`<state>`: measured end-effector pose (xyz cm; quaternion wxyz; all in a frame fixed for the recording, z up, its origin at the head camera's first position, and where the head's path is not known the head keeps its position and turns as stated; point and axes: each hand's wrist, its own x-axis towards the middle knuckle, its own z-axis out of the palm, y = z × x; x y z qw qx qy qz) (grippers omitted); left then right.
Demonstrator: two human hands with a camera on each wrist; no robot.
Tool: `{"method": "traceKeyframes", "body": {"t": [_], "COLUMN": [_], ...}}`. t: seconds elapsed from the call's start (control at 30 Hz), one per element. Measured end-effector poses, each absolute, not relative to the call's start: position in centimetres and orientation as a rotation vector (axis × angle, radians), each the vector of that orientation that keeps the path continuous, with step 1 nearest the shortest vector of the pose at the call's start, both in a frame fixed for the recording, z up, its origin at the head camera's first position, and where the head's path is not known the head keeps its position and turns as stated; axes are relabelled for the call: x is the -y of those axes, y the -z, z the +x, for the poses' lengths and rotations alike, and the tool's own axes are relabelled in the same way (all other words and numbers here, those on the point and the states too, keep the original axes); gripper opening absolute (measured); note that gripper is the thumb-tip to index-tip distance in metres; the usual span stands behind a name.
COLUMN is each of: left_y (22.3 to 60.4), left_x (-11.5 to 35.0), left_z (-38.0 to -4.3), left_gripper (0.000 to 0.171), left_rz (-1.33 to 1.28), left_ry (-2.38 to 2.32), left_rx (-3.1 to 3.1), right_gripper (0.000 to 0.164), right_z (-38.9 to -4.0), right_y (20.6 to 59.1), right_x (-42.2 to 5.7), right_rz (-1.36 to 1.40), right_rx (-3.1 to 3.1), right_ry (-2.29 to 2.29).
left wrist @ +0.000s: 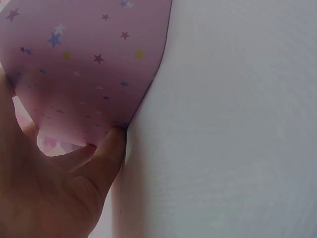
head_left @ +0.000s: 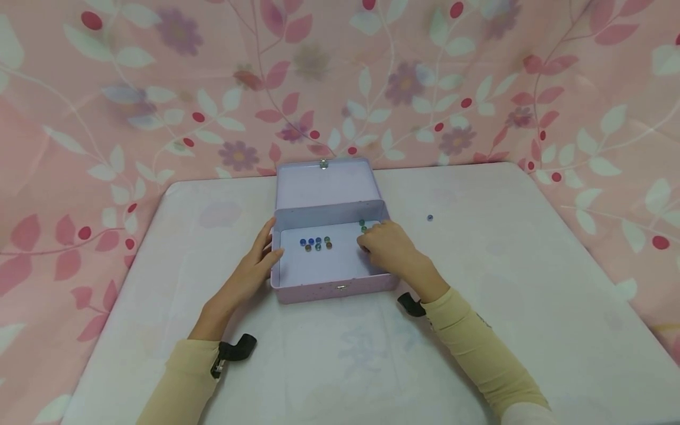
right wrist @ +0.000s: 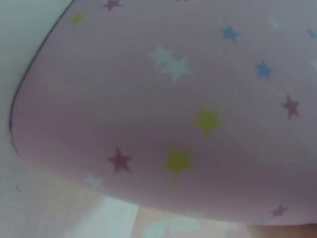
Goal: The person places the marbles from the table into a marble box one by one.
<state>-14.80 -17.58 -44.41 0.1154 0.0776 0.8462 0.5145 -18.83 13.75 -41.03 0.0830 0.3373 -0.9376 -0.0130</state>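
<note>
A shallow lilac box (head_left: 313,294) with a metal clasp lies on the table, its hinged lid (head_left: 326,184) raised at the back. My left hand (head_left: 247,274) grips the box's left wall, thumb over the rim and fingers along the outside. In the left wrist view that hand (left wrist: 54,193) is against the star-printed wall (left wrist: 94,64). Inside, several glass marbles (head_left: 318,247) in blue, green and amber sit in rough rows. My right hand (head_left: 392,245) reaches over the right wall with bent fingers, beside green marbles (head_left: 363,229). Its fingertips are hidden, so any marble between them cannot be seen.
A single blue marble (head_left: 430,218) lies on the white-covered table (head_left: 504,283), right of the box. Pink floral cloth (head_left: 340,77) hangs behind the table. The right wrist view is filled mostly by the box's star-printed side (right wrist: 163,114).
</note>
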Motion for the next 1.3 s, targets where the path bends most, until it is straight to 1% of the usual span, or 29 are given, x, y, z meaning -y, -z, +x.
{"method": "traceKeyframes", "body": {"t": [0.17, 0.27, 0.43, 0.57, 0.7, 0.93, 1.3], "left_y": [44.5, 44.5, 44.3, 44.2, 44.3, 44.5, 44.4], "left_x": [17.7, 17.7, 17.6, 17.5, 17.6, 17.7, 17.7], "left_z": [-14.8, -14.9, -14.9, -14.9, -14.9, -14.9, -14.8], "left_gripper": [0.068, 0.068, 0.068, 0.068, 0.068, 0.068, 0.068], "left_rz": [0.226, 0.227, 0.230, 0.230, 0.235, 0.242, 0.255], "left_ry": [-1.510, -1.501, -1.499, -1.499, -1.504, -1.518, -1.528], "left_rx": [-2.477, -2.485, -2.486, -2.484, -2.480, -2.472, -2.470], "right_gripper": [0.010, 0.011, 0.018, 0.019, 0.017, 0.024, 0.039], "right_z": [-19.1, -19.2, -19.7, -20.5, -21.6, -23.6, -24.8], "right_y": [40.9, 40.4, 39.1, 37.9, 37.4, 39.1, 41.9], "right_x": [-13.8, -14.1, -15.2, -17.0, -19.6, -24.1, -26.7], "right_rz": [1.019, 1.014, 0.961, 0.857, 0.689, 0.414, 0.262], "right_rx": [2.848, 2.916, 2.943, 2.862, 2.812, 2.880, 3.059], "right_ry": [-0.037, -0.147, -0.411, -0.536, -0.591, -0.632, -0.618]}}
